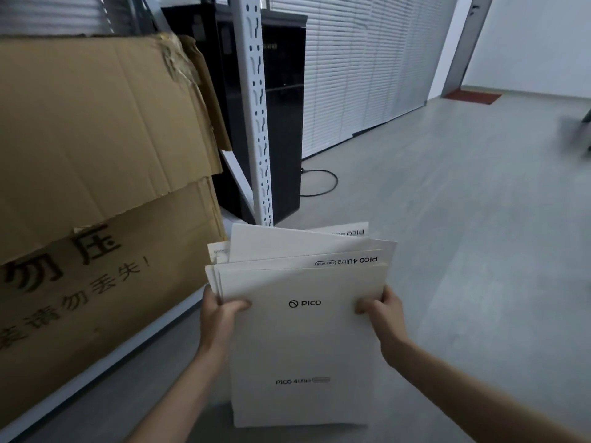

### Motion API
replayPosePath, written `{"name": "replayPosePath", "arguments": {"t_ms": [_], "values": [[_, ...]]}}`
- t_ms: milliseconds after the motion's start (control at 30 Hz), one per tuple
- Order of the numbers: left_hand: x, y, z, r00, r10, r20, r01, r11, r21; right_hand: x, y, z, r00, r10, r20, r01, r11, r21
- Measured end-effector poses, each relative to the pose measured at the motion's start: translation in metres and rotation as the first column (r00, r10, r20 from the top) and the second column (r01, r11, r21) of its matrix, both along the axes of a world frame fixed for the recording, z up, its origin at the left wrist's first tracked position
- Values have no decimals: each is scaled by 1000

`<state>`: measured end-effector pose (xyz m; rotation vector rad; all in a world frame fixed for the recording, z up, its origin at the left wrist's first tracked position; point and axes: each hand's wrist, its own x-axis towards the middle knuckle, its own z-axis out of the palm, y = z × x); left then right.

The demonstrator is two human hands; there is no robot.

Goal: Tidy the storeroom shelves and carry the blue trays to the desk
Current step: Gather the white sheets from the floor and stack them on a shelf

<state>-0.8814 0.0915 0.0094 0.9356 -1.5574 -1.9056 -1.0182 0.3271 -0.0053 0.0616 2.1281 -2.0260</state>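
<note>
A stack of flat white cardboard sleeves (300,330) (the front one printed "PICO" and "PICO 4 Ultra") is held upright between both hands, low in the head view and above the grey floor (463,235). The left hand (219,310) is clamped on the stack's left edge, thumb laid across the front face; the right hand (382,310) is closed on the right edge in the same manner. Several sleeves are fanned unevenly behind the front one. Just to the left, a large brown cardboard box (96,187) with printed Chinese characters is seen resting on a white shelf board (96,367), beside a perforated white upright (257,107). No blue trays are visible in this view
</note>
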Motion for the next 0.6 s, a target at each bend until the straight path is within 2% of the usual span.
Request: {"name": "replayPosePath", "arguments": {"t_ms": [100,367,500,600], "values": [[-3,3,8,997,16,-74,-21,998,-62,-5,-9,19,994,-70,-83,67,997,-48],[-1,17,11,966,-96,-241,39,973,-228,-6,8,20,961,-134,-244,118,990,-78],[-3,30,22,953,-47,-299,-8,984,-178,3,7,19,955,-103,-280,86,994,-74],[-11,32,40,954,22,-298,-80,980,-184,-1,1,36,939,-171,-299,120,976,-181]]}}
